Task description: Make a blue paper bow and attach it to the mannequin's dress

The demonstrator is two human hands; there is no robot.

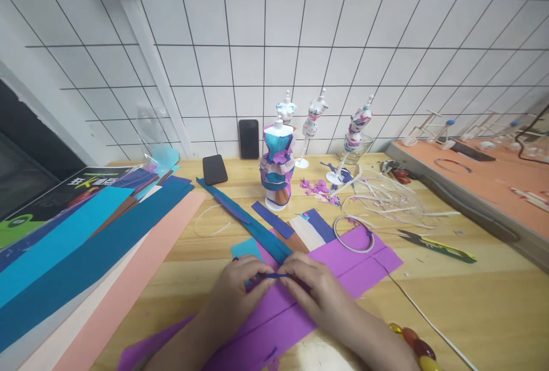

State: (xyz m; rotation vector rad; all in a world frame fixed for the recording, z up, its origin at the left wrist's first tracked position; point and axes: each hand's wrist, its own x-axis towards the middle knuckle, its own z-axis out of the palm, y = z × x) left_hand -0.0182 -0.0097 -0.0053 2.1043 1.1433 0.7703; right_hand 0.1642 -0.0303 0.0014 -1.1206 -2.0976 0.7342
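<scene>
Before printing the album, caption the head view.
Left hand and right hand pinch a thin dark-blue strip over a purple papery sheet, before a small white mannequin in teal and purple.

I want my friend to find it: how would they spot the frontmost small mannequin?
Start at the white tiled wall, then drop to the wooden table. There, take the front mannequin, nearest the fingers. Its teal chest sets it apart from the three mostly white, patterned figures behind.

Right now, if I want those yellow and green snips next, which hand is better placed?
Probably your right hand: it's nearer the snips, which lie on that side. Your left hand would likely reach across it. Both pinch the dark blue strip, so you'd release one end first.
</scene>
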